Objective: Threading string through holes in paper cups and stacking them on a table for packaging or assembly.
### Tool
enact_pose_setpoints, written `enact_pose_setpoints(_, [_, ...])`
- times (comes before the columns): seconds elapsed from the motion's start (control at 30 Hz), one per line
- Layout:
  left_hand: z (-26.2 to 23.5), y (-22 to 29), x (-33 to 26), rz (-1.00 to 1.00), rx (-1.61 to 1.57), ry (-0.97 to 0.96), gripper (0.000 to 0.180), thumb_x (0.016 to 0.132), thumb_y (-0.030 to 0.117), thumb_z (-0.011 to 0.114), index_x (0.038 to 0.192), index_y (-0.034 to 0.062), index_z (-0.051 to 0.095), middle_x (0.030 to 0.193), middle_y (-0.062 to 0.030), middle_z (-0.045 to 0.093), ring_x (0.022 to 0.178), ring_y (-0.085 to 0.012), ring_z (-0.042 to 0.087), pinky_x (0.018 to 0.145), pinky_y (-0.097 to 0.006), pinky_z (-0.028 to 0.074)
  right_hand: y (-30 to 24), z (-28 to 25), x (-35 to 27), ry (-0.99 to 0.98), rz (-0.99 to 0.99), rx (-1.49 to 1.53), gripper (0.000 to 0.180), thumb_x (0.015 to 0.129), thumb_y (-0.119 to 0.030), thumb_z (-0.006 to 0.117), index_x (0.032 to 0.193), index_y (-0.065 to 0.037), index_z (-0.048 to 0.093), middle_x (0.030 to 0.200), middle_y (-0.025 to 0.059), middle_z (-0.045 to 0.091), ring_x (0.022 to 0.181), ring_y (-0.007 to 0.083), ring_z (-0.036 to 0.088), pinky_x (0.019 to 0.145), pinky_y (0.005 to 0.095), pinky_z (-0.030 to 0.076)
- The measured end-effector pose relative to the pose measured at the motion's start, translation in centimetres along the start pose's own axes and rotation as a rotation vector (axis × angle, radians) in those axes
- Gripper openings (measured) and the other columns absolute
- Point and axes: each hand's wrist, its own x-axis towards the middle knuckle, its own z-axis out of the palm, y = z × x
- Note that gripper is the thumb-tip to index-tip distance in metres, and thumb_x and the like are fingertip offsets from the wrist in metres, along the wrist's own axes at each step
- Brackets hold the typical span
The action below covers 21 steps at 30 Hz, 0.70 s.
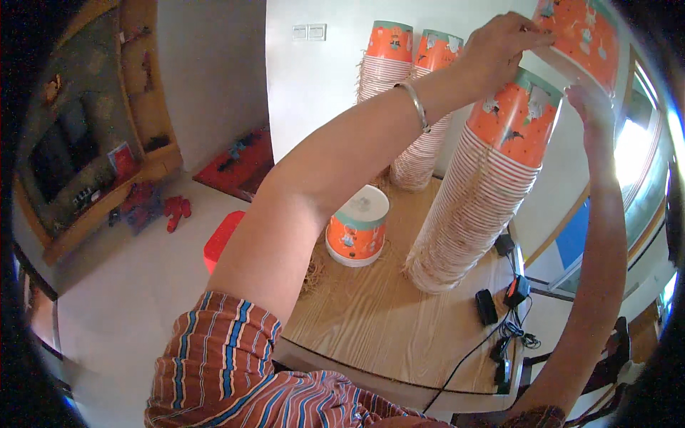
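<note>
Both my arms are raised over a tall stack of nested orange paper buckets [478, 192], upside down with white rims and a green band at the base. Above it, at the upper right, I hold another orange paper bucket [584, 32], cut off by the picture's edge. My left hand [503, 50], with a silver bangle at the wrist, pinches its rim at the near left. My right hand [594, 107] grips the rim from below on the right; glare partly washes out its fingers. A short stack of the same buckets [357, 228] sits upside down on the table.
Two more tall bucket stacks [389, 64] [421, 143] stand by the wall. Black adapters [486, 307] and tangled cables [510, 329] lie along the right edge of the wooden table [371, 321]. A red object [222, 239] shows beyond the left edge.
</note>
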Motion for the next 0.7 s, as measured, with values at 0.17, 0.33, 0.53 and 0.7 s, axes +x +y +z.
enact_pose_setpoints(0.17, [0.8, -1.3, -2.9, -0.044, -0.101, -0.058, 0.042, 0.074, -0.004, 0.059, 0.109, 0.0180, 0.066, 0.106, -0.0093, 0.059, 0.099, -0.0277, 0.057, 0.086, -0.036, 0.050, 4.9, -1.2, 0.4, 0.016, 0.041, -0.020, 0.032, 0.090, -0.015, 0.054, 0.117, 0.001, 0.056, 0.105, 0.0053, 0.062, 0.099, 0.0153, 0.058, 0.092, 0.0326, 0.045])
enact_pose_setpoints(0.33, [0.8, -2.5, -4.5, 0.033, 0.011, -0.075, 0.043, 0.074, -0.002, 0.061, 0.111, 0.0192, 0.066, 0.108, -0.0086, 0.058, 0.102, -0.0277, 0.054, 0.087, -0.036, 0.049, 7.8, 0.0, -0.9, 0.016, -0.045, -0.365, 0.037, 0.094, -0.010, 0.046, 0.130, -0.001, 0.048, 0.111, 0.0049, 0.061, 0.088, 0.0105, 0.058, 0.073, 0.0231, 0.048])
enact_pose_setpoints(0.53, [-0.2, -2.6, -4.6, 0.023, -0.066, -0.060, 0.044, 0.074, -0.004, 0.058, 0.112, 0.0174, 0.065, 0.108, -0.0104, 0.057, 0.101, -0.0290, 0.053, 0.088, -0.037, 0.048, 7.2, 2.5, -1.6, 0.134, 0.093, -0.090, 0.037, 0.093, -0.011, 0.046, 0.129, -0.006, 0.050, 0.107, 0.0024, 0.059, 0.089, 0.0078, 0.053, 0.072, 0.0226, 0.044])
enact_pose_setpoints(0.7, [-1.2, -1.6, -5.1, 0.023, -0.041, -0.083, 0.044, 0.077, -0.003, 0.056, 0.115, 0.0183, 0.063, 0.111, -0.0132, 0.055, 0.102, -0.0296, 0.053, 0.088, -0.038, 0.047, 7.0, 0.9, -1.5, 0.013, 0.154, -0.354, 0.035, 0.096, -0.017, 0.043, 0.129, -0.006, 0.048, 0.117, 0.0058, 0.055, 0.101, 0.0129, 0.052, 0.084, 0.0285, 0.043])
